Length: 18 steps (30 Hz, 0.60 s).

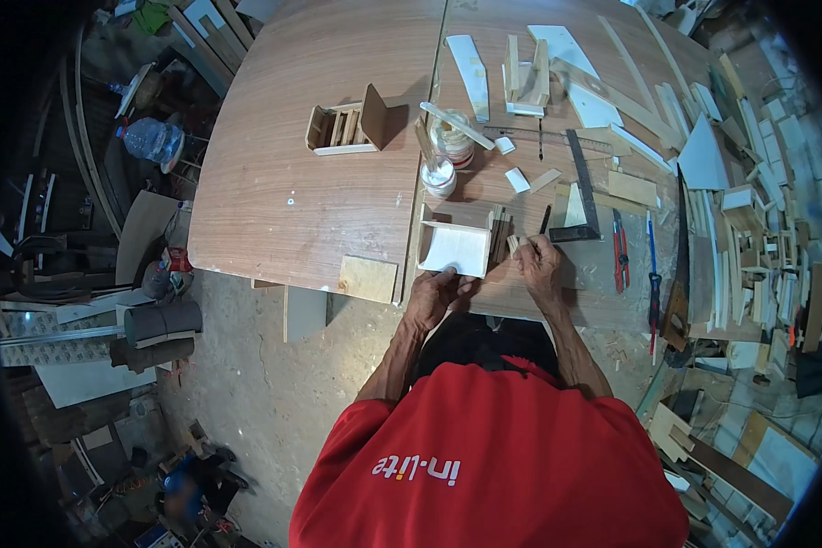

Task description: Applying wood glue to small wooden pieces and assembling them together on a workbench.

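Note:
My left hand grips the near edge of a small open wooden box with a white inner face, at the table's front edge. Its thumb rests on the rim. Just right of the box stand several thin wooden strips, close against its side. My right hand is closed, with a small pale wooden strip between thumb and fingers, beside those strips. Beyond the box are a white glue pot with a brush in it and a larger jar with a flat stick across its top.
A second small box with slats and a raised panel stands farther left. On the right lie a black try square, a steel ruler, red pliers, a blue screwdriver and white offcuts. Scrap wood is piled at the far right.

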Each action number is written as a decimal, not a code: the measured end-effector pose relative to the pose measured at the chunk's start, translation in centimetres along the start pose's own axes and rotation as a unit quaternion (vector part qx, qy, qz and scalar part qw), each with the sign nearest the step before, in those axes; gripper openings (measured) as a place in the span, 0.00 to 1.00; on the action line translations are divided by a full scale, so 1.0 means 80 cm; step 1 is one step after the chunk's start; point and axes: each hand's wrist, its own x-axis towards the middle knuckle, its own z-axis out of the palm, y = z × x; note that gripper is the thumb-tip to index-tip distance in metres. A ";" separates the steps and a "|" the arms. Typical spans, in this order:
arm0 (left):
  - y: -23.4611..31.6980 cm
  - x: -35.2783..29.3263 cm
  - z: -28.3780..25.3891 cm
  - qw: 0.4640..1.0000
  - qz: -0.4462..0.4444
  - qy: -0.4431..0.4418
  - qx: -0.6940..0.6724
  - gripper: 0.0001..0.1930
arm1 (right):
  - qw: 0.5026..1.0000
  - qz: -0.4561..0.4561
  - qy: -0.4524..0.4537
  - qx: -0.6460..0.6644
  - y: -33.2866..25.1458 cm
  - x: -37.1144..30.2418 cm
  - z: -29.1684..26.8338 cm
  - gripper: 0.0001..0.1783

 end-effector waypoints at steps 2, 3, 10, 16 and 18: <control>-0.003 0.002 -0.005 1.000 0.001 -0.007 -0.001 0.12 | 0.997 -0.064 0.035 -0.015 0.001 0.001 0.001 0.10; -0.005 0.005 -0.012 1.000 0.005 -0.025 -0.013 0.11 | 0.997 -0.064 0.036 -0.015 0.002 0.000 0.001 0.10; -0.011 0.007 0.003 0.995 0.050 -0.002 -0.086 0.08 | 0.996 0.004 0.028 0.087 0.003 0.001 -0.015 0.13; -0.021 0.018 -0.024 0.995 0.052 -0.054 -0.064 0.10 | 0.991 0.041 0.012 0.130 0.015 -0.003 -0.023 0.17; -0.019 0.018 -0.018 0.996 0.054 -0.042 -0.058 0.10 | 0.990 0.042 0.020 0.133 0.016 -0.002 -0.027 0.16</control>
